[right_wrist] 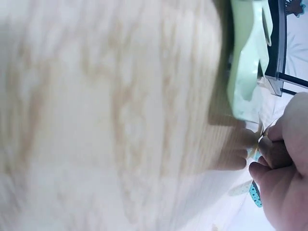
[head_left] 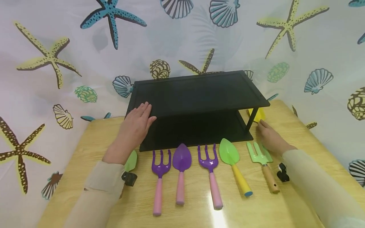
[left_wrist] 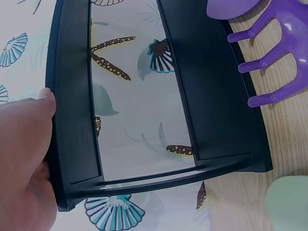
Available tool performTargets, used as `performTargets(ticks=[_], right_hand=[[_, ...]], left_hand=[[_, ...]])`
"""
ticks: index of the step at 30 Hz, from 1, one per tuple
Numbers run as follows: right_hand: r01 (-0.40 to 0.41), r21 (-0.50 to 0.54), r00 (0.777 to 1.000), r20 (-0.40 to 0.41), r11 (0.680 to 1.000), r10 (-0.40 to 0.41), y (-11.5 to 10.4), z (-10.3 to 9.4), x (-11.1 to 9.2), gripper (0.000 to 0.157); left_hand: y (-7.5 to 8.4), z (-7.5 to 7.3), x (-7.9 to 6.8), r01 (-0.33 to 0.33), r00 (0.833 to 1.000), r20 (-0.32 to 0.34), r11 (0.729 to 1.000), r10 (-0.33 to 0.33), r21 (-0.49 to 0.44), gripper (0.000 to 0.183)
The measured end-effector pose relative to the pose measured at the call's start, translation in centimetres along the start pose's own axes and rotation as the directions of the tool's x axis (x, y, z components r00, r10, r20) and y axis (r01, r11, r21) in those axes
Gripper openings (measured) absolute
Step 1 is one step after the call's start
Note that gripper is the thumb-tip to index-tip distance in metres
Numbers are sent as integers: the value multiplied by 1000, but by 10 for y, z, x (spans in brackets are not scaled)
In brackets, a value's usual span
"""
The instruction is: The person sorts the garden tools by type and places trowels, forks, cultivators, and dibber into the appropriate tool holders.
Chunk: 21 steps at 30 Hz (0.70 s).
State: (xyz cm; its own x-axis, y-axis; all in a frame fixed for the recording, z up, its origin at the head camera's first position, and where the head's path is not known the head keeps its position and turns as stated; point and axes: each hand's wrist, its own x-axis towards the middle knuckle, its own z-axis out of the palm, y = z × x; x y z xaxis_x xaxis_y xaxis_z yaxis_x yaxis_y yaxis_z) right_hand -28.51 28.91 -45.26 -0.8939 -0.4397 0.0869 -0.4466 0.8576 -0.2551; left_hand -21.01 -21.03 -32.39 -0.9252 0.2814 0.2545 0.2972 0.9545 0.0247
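Observation:
A black two-tier shelf (head_left: 199,91) (left_wrist: 72,96) stands at the back of the wooden table (head_left: 199,212). My left hand (head_left: 139,120) (left_wrist: 24,159) rests flat on the front left corner of its top board, fingers straight. My right hand (head_left: 269,134) (right_wrist: 284,168) lies on the table just right of the shelf. Its fingertips reach toward a yellow tool (head_left: 258,114) behind the shelf's right post, and I cannot tell whether they touch it. A green fork with a wooden handle (head_left: 258,153) (right_wrist: 245,57) lies beside that hand.
Toy garden tools lie in a row before the shelf: a light green trowel (head_left: 131,160) (left_wrist: 288,204) under my left wrist, a purple fork (head_left: 161,161) (left_wrist: 284,57), a purple trowel (head_left: 182,157), another purple fork (head_left: 208,158), a green trowel (head_left: 228,152). A seashell curtain hangs behind.

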Motion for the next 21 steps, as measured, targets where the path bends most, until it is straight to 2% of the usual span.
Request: performTargets(ticks=[3,12,16,18,21], right_hand=[[-29,19,999,-22,999,30,0,-2,-4,56],[-76,41,996,-51,996,78,-5,-6,-11,56],[-88,54,995,-42,995,90,-9,-9,-12,52],[-64,45,996,-62,997,67,-12,-12,-12,48],[5,10,991,-133,1000,-3,-15,-16,-10,44]], left_hand=[[2,1,3,0,1000,-4,1000,0,5,60],[6,1,5,26,999,42,1000,-26,15,62],[5,1,3,23,999,27,1000,-23,17,62],[4,1,2,20,1000,17,1000,-20,17,62],[2,1,0,15,1000,2,1000,-15,11,61]])
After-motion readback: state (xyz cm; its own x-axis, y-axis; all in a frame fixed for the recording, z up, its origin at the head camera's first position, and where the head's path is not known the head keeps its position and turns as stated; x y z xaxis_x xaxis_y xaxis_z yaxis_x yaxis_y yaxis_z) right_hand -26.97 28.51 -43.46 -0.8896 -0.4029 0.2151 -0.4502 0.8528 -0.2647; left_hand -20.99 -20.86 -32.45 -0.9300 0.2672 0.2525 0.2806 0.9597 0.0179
